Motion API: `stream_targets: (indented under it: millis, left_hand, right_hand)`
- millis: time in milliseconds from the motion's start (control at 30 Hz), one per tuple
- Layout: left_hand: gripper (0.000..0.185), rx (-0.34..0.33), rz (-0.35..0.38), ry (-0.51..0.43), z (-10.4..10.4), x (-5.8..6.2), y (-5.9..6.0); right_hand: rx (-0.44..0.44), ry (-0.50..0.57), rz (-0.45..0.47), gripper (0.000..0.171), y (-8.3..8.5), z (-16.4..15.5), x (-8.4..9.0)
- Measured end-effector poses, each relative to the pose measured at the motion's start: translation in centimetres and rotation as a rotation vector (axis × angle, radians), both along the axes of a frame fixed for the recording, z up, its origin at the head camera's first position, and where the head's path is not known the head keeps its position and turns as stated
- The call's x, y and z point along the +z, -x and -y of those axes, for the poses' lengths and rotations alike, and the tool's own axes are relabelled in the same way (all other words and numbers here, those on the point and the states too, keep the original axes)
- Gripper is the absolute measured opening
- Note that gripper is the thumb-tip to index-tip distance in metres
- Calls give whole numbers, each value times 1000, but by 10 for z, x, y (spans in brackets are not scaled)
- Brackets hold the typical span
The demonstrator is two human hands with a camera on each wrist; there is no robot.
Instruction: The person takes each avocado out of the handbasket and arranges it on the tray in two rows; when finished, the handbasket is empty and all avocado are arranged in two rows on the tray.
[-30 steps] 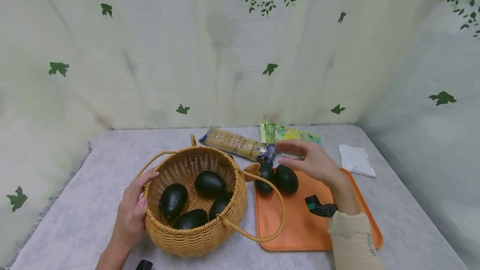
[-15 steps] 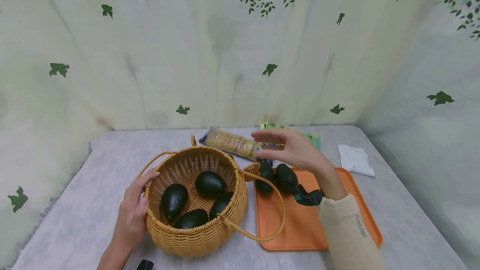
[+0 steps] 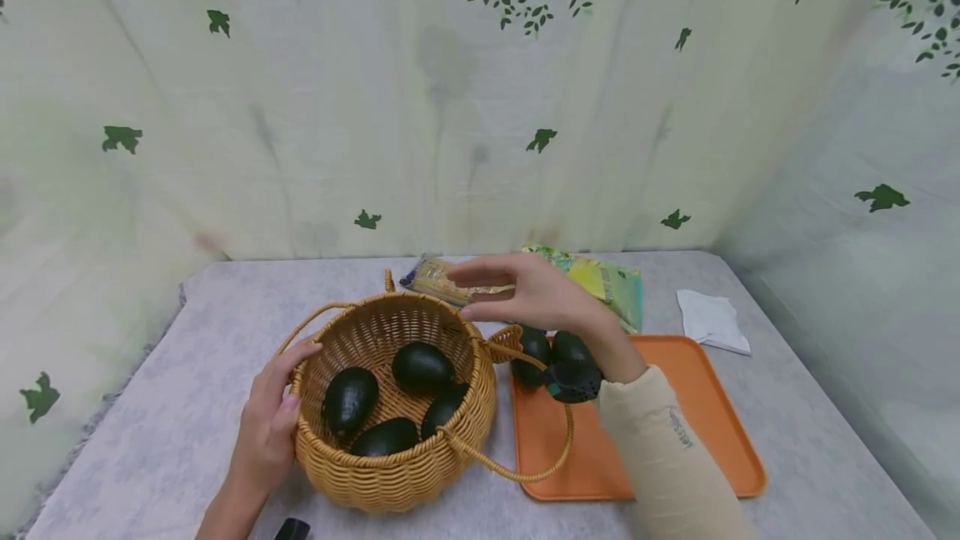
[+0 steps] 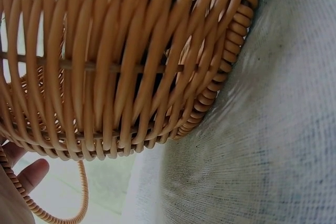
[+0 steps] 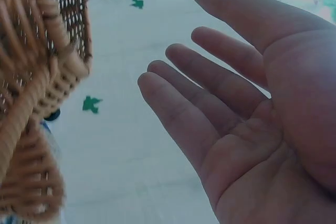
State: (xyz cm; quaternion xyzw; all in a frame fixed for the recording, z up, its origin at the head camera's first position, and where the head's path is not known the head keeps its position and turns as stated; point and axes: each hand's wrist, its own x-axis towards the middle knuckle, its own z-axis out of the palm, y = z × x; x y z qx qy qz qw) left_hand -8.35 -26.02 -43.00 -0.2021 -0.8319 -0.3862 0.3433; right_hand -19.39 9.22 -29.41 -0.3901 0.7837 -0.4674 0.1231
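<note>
A round wicker basket (image 3: 390, 486) with looped handles stands on the table, and several dark avocados (image 3: 422, 368) lie inside it. My left hand (image 3: 264, 423) holds its left rim. In the left wrist view the woven wall (image 4: 115, 66) fills much of the picture, with a fingertip (image 4: 34, 174) beside a handle. My right hand (image 3: 521, 290) is raised by the basket's right rim, fingers extended and holding nothing. The right wrist view shows its bare palm (image 5: 257, 156). Two more avocados (image 3: 532, 352) sit on the orange tray (image 3: 697, 415), partly hidden by basket trim and wrist.
Behind the basket lies a pack of dry noodles (image 3: 435, 277), partly covered by my right hand. A green and yellow packet (image 3: 618, 290) is at the back, and a white packet (image 3: 712, 321) at the right. A small black object (image 3: 292, 529) is at the front edge.
My right hand has moved left from above the tray's far side to the basket's right rim. My left hand, the basket and the avocados stay in place.
</note>
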Motion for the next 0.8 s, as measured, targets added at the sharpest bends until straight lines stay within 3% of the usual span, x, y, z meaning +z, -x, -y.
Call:
stream_targets:
  millis: [267,533,800]
  left_hand:
    - [57,1,-1,0,-1,0,1]
    - [56,7,46,-10,-1,2,-2]
    - [55,0,4,-5,0,0,0]
  right_hand:
    - [80,13,25,52,3,21,4]
    - [125,-35,14,52,7,35,3]
    - [159,-83,-27,52,9,52,4]
